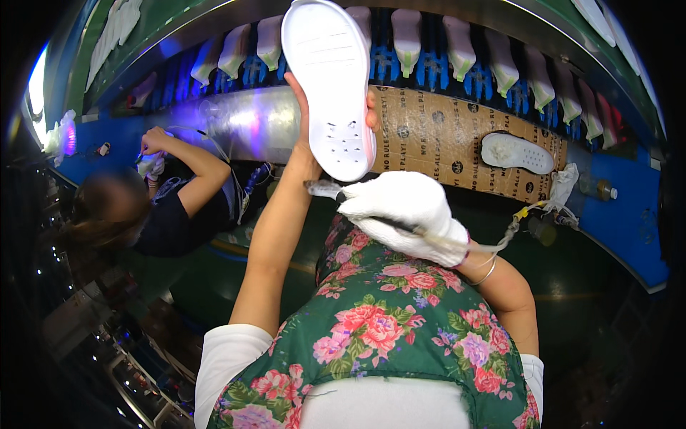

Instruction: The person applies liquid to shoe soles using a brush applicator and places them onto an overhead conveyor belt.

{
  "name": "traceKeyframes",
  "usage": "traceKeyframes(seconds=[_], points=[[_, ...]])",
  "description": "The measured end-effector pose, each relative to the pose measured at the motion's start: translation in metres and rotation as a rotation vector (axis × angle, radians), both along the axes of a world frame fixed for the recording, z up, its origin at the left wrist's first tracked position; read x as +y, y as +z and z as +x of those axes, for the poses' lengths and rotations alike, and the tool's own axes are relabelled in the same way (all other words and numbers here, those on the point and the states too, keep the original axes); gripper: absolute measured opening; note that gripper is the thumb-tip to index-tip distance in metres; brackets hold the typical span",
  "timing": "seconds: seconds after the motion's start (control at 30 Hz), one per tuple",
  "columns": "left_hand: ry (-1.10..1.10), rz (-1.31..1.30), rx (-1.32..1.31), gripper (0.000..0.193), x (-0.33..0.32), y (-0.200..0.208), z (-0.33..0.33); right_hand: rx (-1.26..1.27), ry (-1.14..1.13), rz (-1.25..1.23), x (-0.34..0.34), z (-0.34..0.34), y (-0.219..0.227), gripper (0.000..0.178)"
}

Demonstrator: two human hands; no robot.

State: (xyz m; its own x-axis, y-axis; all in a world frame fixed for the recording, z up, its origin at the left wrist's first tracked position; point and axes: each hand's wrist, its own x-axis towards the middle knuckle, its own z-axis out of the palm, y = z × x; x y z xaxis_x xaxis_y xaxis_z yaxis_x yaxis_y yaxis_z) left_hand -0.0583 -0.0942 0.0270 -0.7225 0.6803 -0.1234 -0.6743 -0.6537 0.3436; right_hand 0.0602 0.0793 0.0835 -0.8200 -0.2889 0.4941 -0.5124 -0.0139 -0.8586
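The bare left hand [301, 118] grasps a white shoe sole [325, 79], thumb along its left edge and fingertips curled over its right edge, most of the palm hidden behind it. The sole is held up ahead of the person, over the far worktable, with its small dark holes toward the near end. The right hand [404, 214], in a white knitted glove, is closed around a brush [325, 189] whose bristles point left, just beside the sole's near end; whether they touch it I cannot tell. A clear tube [513, 227] runs right from the glove. On the table's brown cardboard cover [436, 143], to the right, lies another white sole [518, 153]. Beyond stands a row of pale shoe-shaped pieces [459, 46] above blue supports [432, 70]. At left, a co-worker [182, 207] in dark clothing raises an arm.
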Motion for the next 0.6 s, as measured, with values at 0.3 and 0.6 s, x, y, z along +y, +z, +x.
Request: traceKeyframes(seconds=[0.3, 0.6], points=[[-0.258, -0.073, 0.026, 0.108, 0.003, -0.008, -0.010, 0.252, -0.137, 0.374, -0.002, 0.007, -0.008, 0.034], [-0.417, -0.569, 0.069, 0.087, 0.013, -0.004, -0.020, 0.292, -0.030, 0.440, 0.012, -0.002, -0.007, 0.030]])
